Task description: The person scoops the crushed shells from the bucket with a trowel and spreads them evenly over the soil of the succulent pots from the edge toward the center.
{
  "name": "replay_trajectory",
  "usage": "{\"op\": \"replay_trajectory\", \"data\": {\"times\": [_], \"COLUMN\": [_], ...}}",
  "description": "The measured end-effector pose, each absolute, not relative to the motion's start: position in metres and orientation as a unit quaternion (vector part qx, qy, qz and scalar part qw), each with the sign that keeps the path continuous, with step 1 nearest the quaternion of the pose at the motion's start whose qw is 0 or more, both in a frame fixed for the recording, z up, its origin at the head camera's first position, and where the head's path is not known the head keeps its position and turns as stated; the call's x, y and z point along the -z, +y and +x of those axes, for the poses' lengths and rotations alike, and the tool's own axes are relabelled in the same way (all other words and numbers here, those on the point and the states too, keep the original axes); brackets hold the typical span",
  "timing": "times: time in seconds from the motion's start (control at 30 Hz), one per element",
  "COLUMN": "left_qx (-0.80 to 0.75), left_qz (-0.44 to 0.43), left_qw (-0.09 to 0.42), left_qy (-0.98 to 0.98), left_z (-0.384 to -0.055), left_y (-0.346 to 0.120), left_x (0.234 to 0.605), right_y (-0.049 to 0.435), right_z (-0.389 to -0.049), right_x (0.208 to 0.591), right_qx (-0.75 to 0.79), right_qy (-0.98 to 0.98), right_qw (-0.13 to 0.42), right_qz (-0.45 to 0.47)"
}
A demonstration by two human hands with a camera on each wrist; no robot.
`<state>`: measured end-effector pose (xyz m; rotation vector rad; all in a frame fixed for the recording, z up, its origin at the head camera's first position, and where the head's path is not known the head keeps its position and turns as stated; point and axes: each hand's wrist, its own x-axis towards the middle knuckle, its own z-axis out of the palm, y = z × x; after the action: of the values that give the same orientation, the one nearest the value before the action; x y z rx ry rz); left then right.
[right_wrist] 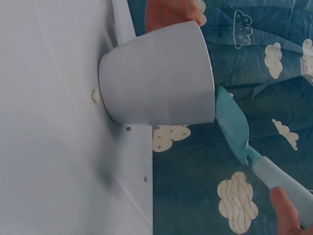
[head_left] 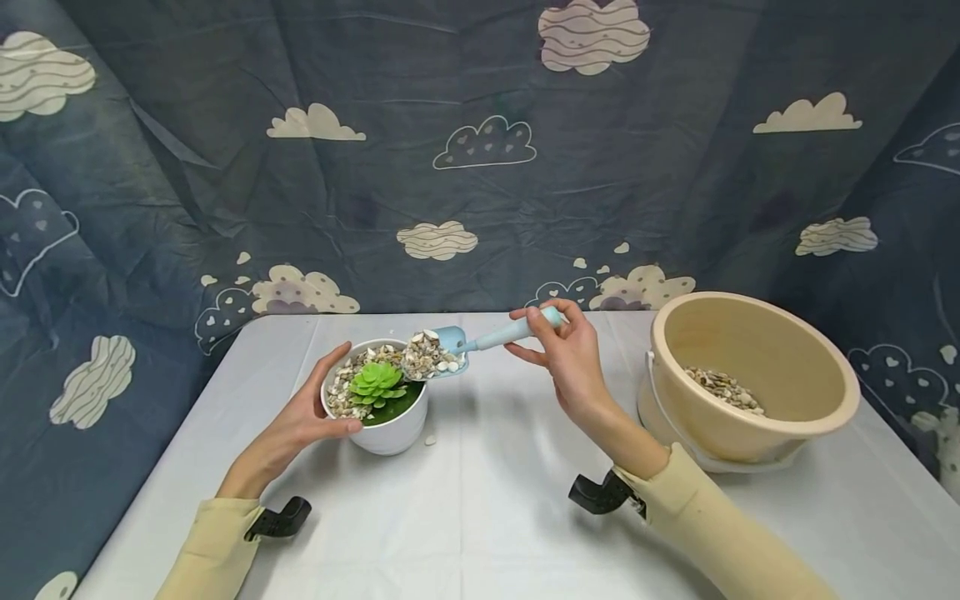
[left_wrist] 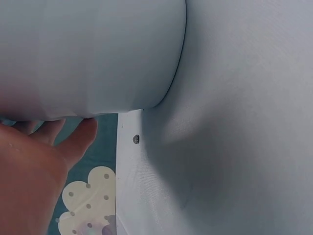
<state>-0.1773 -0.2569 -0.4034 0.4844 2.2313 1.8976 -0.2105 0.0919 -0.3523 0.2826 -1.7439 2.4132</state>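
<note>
A white flowerpot (head_left: 390,435) stands on the table, holding a green artificial succulent (head_left: 377,382), pebbles (head_left: 347,392) and a dark green patch at the front right. My left hand (head_left: 311,412) grips the pot's left side, thumb at the front and fingers at the far rim. In my right hand (head_left: 573,358), the pale handle of a small blue trowel (head_left: 452,340) is pinched between thumb and fingers. Its blade carries a heap of pebbles (head_left: 427,357) over the pot's right rim. The right wrist view shows the blade's underside right at the pot's rim.
On the right stands a large cream bucket (head_left: 750,433) with pebbles (head_left: 723,392) at its bottom and its handle hanging down. A loose pebble (head_left: 430,440) lies just right of the pot on the white tablecloth (head_left: 480,517). Behind the table hangs a cloud-patterned dark cloth (head_left: 480,200).
</note>
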Motion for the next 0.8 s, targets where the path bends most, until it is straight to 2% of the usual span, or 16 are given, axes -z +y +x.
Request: {"op": "replay_trajectory", "data": {"times": [0.5, 0.8], "left_qx": [-0.595, -0.614], "left_qz": [0.156, 0.168], "left_qw": [0.063, 0.075], "left_qy": [0.786, 0.768], "left_z": [-0.175, -0.173], "left_y": [-0.255, -0.257], "left_x": [0.404, 0.403], "right_y": [0.093, 0.091], "right_z": [-0.219, -0.218], "right_x": [0.342, 0.339], "right_qx": [-0.787, -0.779], "right_qy": [-0.598, -0.605], "right_qw": [0.066, 0.078], "right_qz": [0.134, 0.143]}}
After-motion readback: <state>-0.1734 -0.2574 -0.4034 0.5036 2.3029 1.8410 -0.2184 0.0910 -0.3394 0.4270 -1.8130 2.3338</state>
